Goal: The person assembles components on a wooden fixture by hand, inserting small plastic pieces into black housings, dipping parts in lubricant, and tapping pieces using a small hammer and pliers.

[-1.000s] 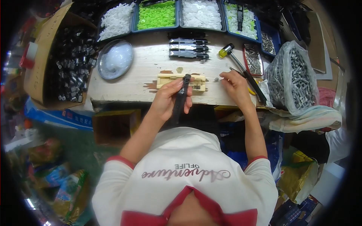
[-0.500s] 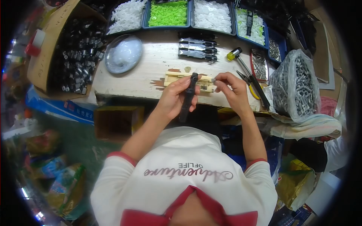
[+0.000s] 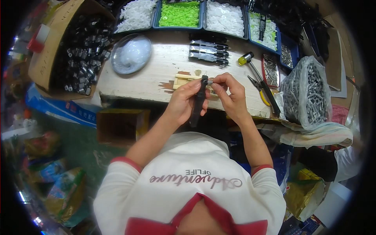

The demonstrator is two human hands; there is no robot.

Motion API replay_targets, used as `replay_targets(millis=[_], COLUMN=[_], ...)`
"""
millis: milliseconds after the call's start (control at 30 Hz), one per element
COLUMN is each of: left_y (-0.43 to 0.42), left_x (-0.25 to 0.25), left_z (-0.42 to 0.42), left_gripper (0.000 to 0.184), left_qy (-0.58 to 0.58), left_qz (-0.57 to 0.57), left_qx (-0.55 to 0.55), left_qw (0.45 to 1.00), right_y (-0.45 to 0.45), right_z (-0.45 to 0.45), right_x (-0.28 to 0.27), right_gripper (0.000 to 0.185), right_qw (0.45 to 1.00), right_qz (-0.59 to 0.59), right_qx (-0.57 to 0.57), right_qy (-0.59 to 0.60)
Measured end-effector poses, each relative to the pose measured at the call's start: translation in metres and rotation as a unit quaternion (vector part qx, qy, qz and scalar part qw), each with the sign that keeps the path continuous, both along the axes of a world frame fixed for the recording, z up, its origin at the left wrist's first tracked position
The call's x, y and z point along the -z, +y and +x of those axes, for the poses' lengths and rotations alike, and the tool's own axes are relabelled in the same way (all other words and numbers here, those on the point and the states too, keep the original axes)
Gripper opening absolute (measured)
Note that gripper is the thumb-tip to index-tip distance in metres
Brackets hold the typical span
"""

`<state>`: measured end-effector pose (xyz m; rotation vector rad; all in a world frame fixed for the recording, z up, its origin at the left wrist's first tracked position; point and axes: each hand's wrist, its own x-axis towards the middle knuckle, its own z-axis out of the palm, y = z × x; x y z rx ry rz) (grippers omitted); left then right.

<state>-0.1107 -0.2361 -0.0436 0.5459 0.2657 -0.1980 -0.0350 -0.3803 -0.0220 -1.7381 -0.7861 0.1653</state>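
Note:
My left hand (image 3: 183,101) is wrapped round a long black handle-like part (image 3: 197,105), held nearly upright over the table's front edge. Against the side of its top end, my right hand (image 3: 232,94) pinches a small greyish metal piece (image 3: 210,83) between thumb and fingertips. Whether the piece sits in a hole there is too small to tell. Behind both hands lies a cream-coloured fixture block (image 3: 181,80), partly covered by them. Farther back, several black parts with silvery faces (image 3: 208,51) rest in a stack of rows.
A dish of whitish paste (image 3: 131,53) stands left, near a carton of dark metal parts (image 3: 80,58). Bins of white and green plastic pieces (image 3: 179,15) line the back. At right lie a yellow-headed hammer (image 3: 250,64), pliers (image 3: 260,90) and a bag of metal pins (image 3: 307,94).
My right hand has moved left to the top of the black part, bringing the small metal piece against it. My left hand keeps its hold; the whole view has shifted slightly.

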Motion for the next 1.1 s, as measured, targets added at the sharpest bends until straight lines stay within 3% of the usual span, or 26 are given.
replay_targets(millis=[467, 733, 867, 1100], left_y=[-0.006, -0.012, -0.012, -0.012], left_x=[0.0, -0.003, -0.006, -0.008], left_z=[-0.003, -0.007, -0.008, -0.01], left_gripper=[0.028, 0.042, 0.042, 0.04], left_qy=[0.01, -0.006, -0.012, -0.057], left_qz=[0.055, 0.187, 0.23, 0.337], left_qx=[-0.037, -0.057, -0.055, -0.062], left_qw=[0.998, 0.981, 0.971, 0.938], right_y=[0.005, 0.009, 0.009, 0.008], right_z=[-0.001, -0.007, -0.007, -0.009], right_x=[0.003, 0.008, 0.009, 0.012], right_gripper=[0.01, 0.017, 0.021, 0.024], right_qw=[0.987, 0.983, 0.966, 0.967], right_qz=[-0.057, 0.018, 0.027, 0.038], right_qx=[0.007, 0.012, 0.011, 0.009], right_qy=[-0.153, -0.185, -0.258, -0.25])
